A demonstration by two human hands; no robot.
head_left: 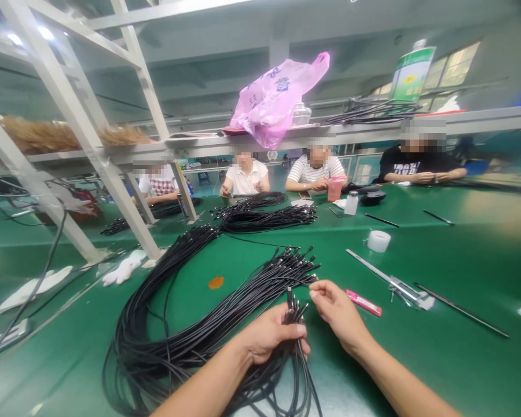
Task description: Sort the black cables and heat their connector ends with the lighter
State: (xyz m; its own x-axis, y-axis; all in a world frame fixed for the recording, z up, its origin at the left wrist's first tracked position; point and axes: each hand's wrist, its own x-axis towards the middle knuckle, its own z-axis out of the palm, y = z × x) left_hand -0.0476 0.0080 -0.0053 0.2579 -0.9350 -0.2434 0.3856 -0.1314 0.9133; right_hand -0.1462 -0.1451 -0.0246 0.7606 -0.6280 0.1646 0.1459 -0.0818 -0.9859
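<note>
My left hand [271, 336] is wrapped round a small bunch of black cables [297, 315], their metal-tipped plugs pointing up out of the fist. Just right of it, my right hand [336, 310] pinches a single cable near its connector [313, 278], at the edge of the larger pile. That pile of black cables [226, 318] sweeps in a wide loop from the back left round to my hands, with its connector ends [293, 263] gathered beyond my fingers. Parts of the held cables are hidden by my left palm and fingers.
On the green table [460, 272] to the right lie a pink utility knife [363, 302], a caliper [393, 282], a tape roll [378, 241] and a thin black rod [462, 311]. White gloves [125, 268] and metal shelf posts [132, 208] stand left. Several people sit opposite; more cable coils [267, 219] lie between.
</note>
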